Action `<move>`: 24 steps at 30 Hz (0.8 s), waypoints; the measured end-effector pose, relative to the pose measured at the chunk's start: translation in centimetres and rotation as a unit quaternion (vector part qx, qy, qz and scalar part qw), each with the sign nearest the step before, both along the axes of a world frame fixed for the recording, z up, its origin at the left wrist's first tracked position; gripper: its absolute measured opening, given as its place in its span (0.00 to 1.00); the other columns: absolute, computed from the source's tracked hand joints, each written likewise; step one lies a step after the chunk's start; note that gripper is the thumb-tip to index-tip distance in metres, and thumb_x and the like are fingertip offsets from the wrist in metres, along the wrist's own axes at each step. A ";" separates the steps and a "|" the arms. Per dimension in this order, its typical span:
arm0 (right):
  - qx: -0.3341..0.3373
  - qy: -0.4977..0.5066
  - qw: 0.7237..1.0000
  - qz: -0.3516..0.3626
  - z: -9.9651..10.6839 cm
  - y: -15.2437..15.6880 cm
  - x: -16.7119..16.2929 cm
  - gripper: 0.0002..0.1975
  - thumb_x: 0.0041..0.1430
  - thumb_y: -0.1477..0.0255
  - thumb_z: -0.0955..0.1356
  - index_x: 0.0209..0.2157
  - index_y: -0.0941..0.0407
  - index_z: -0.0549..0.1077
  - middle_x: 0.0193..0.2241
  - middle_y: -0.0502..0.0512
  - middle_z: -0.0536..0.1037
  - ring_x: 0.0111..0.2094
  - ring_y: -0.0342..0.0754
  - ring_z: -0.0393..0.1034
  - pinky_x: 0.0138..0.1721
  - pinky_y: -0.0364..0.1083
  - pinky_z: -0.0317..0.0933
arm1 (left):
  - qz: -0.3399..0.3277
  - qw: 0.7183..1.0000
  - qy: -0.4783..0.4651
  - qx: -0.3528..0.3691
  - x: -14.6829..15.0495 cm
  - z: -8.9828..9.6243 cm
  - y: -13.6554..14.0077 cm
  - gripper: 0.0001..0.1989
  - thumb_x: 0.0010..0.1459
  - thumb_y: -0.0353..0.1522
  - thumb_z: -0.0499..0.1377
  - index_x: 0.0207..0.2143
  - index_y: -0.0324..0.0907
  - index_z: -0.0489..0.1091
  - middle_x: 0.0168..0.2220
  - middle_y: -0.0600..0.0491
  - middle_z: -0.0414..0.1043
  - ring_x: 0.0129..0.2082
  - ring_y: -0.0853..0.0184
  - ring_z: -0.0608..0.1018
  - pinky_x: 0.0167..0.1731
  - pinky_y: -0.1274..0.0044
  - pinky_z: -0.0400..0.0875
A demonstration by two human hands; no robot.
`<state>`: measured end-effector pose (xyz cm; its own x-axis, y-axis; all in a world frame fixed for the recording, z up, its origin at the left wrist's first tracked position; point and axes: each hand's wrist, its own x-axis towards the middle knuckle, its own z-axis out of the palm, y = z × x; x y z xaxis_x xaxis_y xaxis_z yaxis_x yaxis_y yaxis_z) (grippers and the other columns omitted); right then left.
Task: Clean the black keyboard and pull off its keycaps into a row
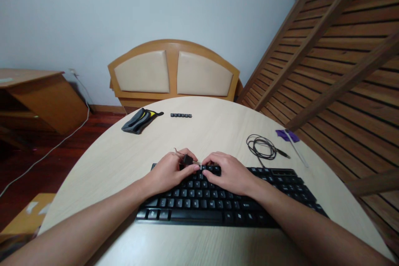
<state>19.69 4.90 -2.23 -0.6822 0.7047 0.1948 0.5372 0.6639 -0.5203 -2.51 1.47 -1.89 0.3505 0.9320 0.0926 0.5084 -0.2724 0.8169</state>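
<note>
Black computer keyboard (197, 215) was seen on desk (218, 120); small dark tool (188, 159) was pinched at top keys (212, 168) by left hand (171, 171); grip of right hand (230, 173) couldn't be told; light, straight pressure was advised.

The keyboard (212, 203) is black, with pale marks on its keys, and it lies flat on the light table (106, 174), spacebar side toward the person. Its 1 black cable (275, 150) lies in loose loops behind its right part. A small black object (187, 159), partly hidden, is in the left hand (170, 172), above the keyboard's far edge.
</note>
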 end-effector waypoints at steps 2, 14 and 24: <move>0.004 0.001 1.000 0.006 0.0 0.0 0.0 0.07 0.59 0.70 0.68 0.39 0.55 0.75 0.36 0.54 0.79 0.40 0.49 0.72 0.43 0.48 0.64 | -0.009 1.000 0.008 0.009 0.0 0.1 -0.1 0.11 0.62 0.39 0.59 0.41 0.42 0.72 0.35 0.53 0.78 0.32 0.66 0.78 0.32 0.75 0.70; 0.004 0.008 1.000 0.008 -0.1 0.0 0.1 0.07 0.60 0.73 0.67 0.39 0.55 0.75 0.37 0.54 0.79 0.40 0.49 0.72 0.44 0.48 0.64 | -0.018 0.999 0.017 0.027 0.0 0.4 -0.2 0.12 0.64 0.38 0.55 0.44 0.41 0.71 0.36 0.52 0.77 0.35 0.64 0.78 0.34 0.73 0.71; 0.004 -0.002 1.000 0.019 0.3 0.1 -0.1 0.07 0.62 0.72 0.66 0.39 0.55 0.76 0.37 0.55 0.80 0.41 0.50 0.73 0.45 0.49 0.64 | -0.013 0.999 -0.012 0.030 -0.1 0.1 -0.1 0.12 0.65 0.38 0.56 0.35 0.41 0.74 0.40 0.51 0.77 0.37 0.64 0.78 0.40 0.73 0.72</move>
<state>19.63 4.99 -1.93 -0.7094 0.6763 0.1982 0.5128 0.6883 -0.5131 -2.59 1.41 -1.81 0.3725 0.9147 0.1565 0.4813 -0.3347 0.8101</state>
